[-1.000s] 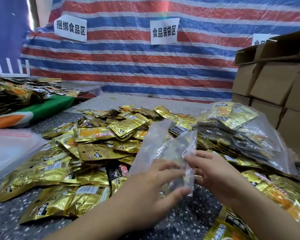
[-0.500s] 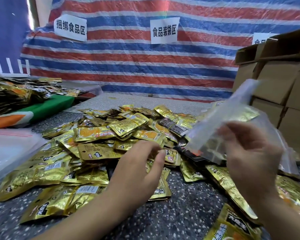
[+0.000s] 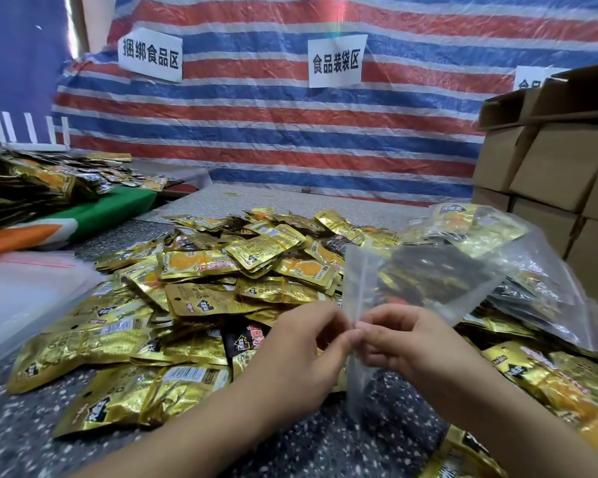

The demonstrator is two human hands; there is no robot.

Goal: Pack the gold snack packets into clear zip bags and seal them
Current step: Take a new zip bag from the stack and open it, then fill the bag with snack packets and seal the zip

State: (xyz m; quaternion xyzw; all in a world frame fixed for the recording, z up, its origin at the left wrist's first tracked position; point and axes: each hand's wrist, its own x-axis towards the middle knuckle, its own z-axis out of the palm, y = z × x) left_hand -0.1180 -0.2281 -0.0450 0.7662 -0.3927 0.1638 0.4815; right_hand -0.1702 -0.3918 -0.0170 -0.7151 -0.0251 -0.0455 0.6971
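Note:
A wide heap of gold snack packets (image 3: 201,301) covers the speckled table (image 3: 25,439) in front of me. Low in the middle I hold up a clear zip bag (image 3: 408,288) with several packets showing dark inside it. My left hand (image 3: 301,360) and my right hand (image 3: 404,343) meet fingertip to fingertip at the bag's left edge, and both pinch the strip there. The bag slants up and to the right from my fingers. Behind it on the right lies a pile of filled clear bags (image 3: 497,243).
A stack of flat clear bags (image 3: 25,294) lies at the left edge. Beyond it sits a green and orange board (image 3: 94,215) with more packets heaped on it. Brown cardboard boxes (image 3: 549,167) are stacked at the right. A striped tarp with paper signs hangs behind.
A second ago both hands held a bag low in the middle. Half a second ago the right hand had it raised to the right, the left hand apart. Now both pinch a bag's edge.

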